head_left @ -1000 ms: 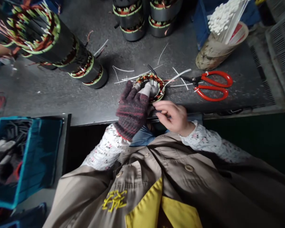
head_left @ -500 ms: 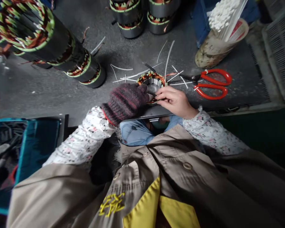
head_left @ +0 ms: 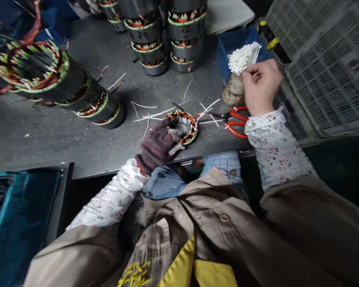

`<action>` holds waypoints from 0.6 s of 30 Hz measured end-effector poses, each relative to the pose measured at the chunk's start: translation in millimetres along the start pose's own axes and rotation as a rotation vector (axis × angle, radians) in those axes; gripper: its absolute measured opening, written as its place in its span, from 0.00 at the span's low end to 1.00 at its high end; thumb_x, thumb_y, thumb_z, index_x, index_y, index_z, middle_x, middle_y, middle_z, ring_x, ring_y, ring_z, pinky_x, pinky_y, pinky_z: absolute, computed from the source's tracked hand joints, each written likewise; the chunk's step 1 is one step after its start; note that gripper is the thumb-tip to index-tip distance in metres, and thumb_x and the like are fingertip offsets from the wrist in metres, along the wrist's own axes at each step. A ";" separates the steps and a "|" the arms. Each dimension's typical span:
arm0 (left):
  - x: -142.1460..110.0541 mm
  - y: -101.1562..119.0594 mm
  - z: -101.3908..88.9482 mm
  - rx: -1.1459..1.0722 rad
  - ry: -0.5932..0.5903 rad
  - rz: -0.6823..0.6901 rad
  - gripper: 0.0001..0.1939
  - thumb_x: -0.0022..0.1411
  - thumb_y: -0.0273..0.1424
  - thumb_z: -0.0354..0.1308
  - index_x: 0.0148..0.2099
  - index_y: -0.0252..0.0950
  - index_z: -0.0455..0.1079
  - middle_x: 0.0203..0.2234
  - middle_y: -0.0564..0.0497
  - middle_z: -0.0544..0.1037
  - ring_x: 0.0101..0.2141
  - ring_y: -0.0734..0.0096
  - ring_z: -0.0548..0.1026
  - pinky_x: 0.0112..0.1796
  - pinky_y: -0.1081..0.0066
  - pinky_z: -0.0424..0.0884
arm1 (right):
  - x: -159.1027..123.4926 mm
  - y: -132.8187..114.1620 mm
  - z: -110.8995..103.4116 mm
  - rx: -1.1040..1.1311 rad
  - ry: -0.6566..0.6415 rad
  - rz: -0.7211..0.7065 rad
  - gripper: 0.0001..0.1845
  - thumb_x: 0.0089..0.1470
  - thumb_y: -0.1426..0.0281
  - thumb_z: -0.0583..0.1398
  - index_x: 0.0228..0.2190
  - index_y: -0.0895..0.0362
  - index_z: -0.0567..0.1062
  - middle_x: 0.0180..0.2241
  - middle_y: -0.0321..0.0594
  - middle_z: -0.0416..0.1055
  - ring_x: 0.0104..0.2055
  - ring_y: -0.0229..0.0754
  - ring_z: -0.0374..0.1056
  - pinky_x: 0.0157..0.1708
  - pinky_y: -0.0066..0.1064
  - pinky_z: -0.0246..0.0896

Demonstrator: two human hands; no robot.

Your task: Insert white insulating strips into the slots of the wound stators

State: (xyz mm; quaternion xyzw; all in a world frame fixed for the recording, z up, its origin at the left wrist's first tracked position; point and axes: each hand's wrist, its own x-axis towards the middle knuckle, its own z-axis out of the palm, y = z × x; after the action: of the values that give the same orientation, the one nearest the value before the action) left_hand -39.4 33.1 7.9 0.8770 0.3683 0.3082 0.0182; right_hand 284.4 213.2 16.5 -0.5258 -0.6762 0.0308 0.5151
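Note:
My left hand (head_left: 158,145), in a dark knitted glove with bare fingertips, grips the near left side of a small motor stator (head_left: 193,135). The stator is a ring with copper windings and a green-yellow edge, lying on the bench with its opening up. Its fingers reach over the rim into the opening. My bare right hand (head_left: 262,84) is at the upper right, with thumb and forefinger pinched together against the side of a bundle of thin white tubes (head_left: 242,57). The bundle stands in a stained round holder (head_left: 233,91). What lies between those fingertips is hidden.
Red-handled scissors (head_left: 237,126) lie below the holder. Loose white strands (head_left: 145,106) are scattered around the stator. Stacked stators stand at the left (head_left: 86,89) and back (head_left: 149,44). Behind the holder is a blue bin (head_left: 223,52); grey plastic crates (head_left: 332,75) are at the right.
My right hand has left the stator and moved up and right to the white bundle. My left hand stays on the stator. The camera view has shifted.

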 end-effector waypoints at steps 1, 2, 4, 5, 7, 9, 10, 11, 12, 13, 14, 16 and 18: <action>-1.5 5.6 6.0 0.035 0.028 -0.043 0.08 0.70 0.37 0.60 0.46 0.39 0.72 0.43 0.46 0.84 0.46 0.59 0.83 0.64 0.47 0.72 | 0.2 -3.5 -2.5 0.024 -0.009 0.005 0.08 0.58 0.62 0.64 0.28 0.45 0.72 0.34 0.41 0.72 0.33 0.52 0.71 0.38 0.53 0.68; -3.0 11.3 11.6 0.068 0.061 -0.081 0.08 0.69 0.37 0.60 0.46 0.39 0.72 0.42 0.46 0.84 0.46 0.58 0.83 0.62 0.47 0.73 | -2.7 -9.9 -5.8 0.077 -0.012 0.021 0.07 0.59 0.61 0.63 0.29 0.44 0.72 0.34 0.40 0.73 0.31 0.51 0.71 0.36 0.53 0.69; -5.9 20.7 21.0 0.106 0.130 -0.127 0.08 0.69 0.37 0.61 0.45 0.38 0.72 0.41 0.46 0.84 0.45 0.58 0.84 0.61 0.47 0.74 | -17.2 -29.6 -13.3 0.250 -0.018 0.044 0.06 0.62 0.58 0.62 0.33 0.43 0.72 0.36 0.36 0.76 0.29 0.47 0.72 0.31 0.48 0.71; -7.0 23.9 24.4 0.111 0.165 -0.146 0.08 0.69 0.37 0.62 0.44 0.37 0.72 0.42 0.46 0.84 0.46 0.58 0.84 0.61 0.47 0.75 | -28.3 -41.7 -17.3 0.342 0.003 0.044 0.06 0.63 0.57 0.61 0.36 0.43 0.71 0.35 0.34 0.77 0.28 0.45 0.73 0.28 0.45 0.72; -8.5 27.0 28.3 0.103 0.214 -0.196 0.08 0.68 0.36 0.62 0.45 0.38 0.72 0.45 0.45 0.84 0.49 0.58 0.83 0.60 0.47 0.75 | -56.2 -66.9 -24.8 0.420 0.047 -0.001 0.07 0.62 0.59 0.63 0.36 0.48 0.72 0.31 0.33 0.78 0.27 0.41 0.75 0.26 0.38 0.73; -9.2 27.7 28.8 0.086 0.216 -0.233 0.09 0.68 0.37 0.63 0.46 0.39 0.72 0.47 0.45 0.84 0.52 0.58 0.82 0.61 0.47 0.74 | -87.5 -88.3 -31.6 0.312 -0.028 -0.114 0.05 0.62 0.66 0.63 0.33 0.53 0.75 0.28 0.34 0.78 0.29 0.39 0.77 0.28 0.33 0.73; -9.2 28.1 28.1 0.078 0.203 -0.239 0.09 0.68 0.37 0.63 0.47 0.39 0.72 0.48 0.44 0.83 0.53 0.59 0.81 0.62 0.47 0.73 | -102.8 -96.1 -34.5 0.268 -0.131 -0.226 0.05 0.63 0.70 0.61 0.33 0.53 0.75 0.29 0.36 0.80 0.32 0.39 0.79 0.31 0.32 0.74; -9.1 28.7 27.2 0.078 0.182 -0.237 0.10 0.68 0.38 0.62 0.47 0.39 0.72 0.50 0.44 0.83 0.54 0.59 0.81 0.63 0.47 0.72 | -117.0 -101.5 -36.7 0.259 -0.209 -0.342 0.06 0.63 0.73 0.59 0.34 0.54 0.76 0.32 0.37 0.81 0.35 0.40 0.80 0.33 0.31 0.75; -8.8 29.8 26.3 0.088 0.159 -0.231 0.10 0.69 0.38 0.62 0.48 0.39 0.72 0.51 0.44 0.82 0.55 0.59 0.80 0.64 0.47 0.70 | -129.8 -104.6 -38.3 0.275 -0.281 -0.457 0.08 0.62 0.75 0.57 0.35 0.54 0.75 0.35 0.39 0.82 0.38 0.41 0.81 0.35 0.32 0.77; -8.4 31.3 25.6 0.110 0.144 -0.226 0.09 0.70 0.38 0.61 0.48 0.39 0.72 0.53 0.44 0.81 0.55 0.59 0.80 0.65 0.46 0.69 | -140.8 -105.5 -39.1 0.315 -0.314 -0.550 0.08 0.62 0.76 0.56 0.36 0.54 0.74 0.38 0.41 0.83 0.41 0.42 0.81 0.38 0.34 0.78; -7.8 32.9 25.5 0.142 0.137 -0.229 0.09 0.70 0.37 0.60 0.48 0.39 0.71 0.54 0.44 0.80 0.56 0.59 0.79 0.66 0.46 0.68 | -149.9 -104.6 -39.3 0.362 -0.323 -0.611 0.07 0.62 0.75 0.55 0.35 0.53 0.73 0.39 0.42 0.82 0.43 0.44 0.81 0.39 0.36 0.79; -6.7 36.0 26.8 0.206 0.145 -0.240 0.08 0.71 0.37 0.59 0.46 0.39 0.70 0.55 0.45 0.79 0.58 0.58 0.78 0.66 0.47 0.67 | -162.7 -99.3 -38.9 0.428 -0.340 -0.653 0.06 0.62 0.73 0.55 0.33 0.53 0.70 0.37 0.44 0.81 0.41 0.46 0.80 0.38 0.40 0.80; -5.8 37.7 29.3 0.229 0.162 -0.253 0.07 0.71 0.38 0.58 0.44 0.40 0.69 0.53 0.46 0.80 0.57 0.59 0.78 0.66 0.47 0.67 | -169.2 -92.3 -38.6 0.463 -0.352 -0.640 0.06 0.61 0.73 0.55 0.32 0.52 0.69 0.33 0.42 0.80 0.35 0.45 0.78 0.35 0.40 0.79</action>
State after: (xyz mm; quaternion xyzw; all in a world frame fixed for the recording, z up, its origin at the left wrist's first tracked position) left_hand -2.4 7.6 -9.1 0.7924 0.5084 0.3290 -0.0729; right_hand 235.8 27.2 -24.0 -0.1467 -0.8581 0.1096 0.4797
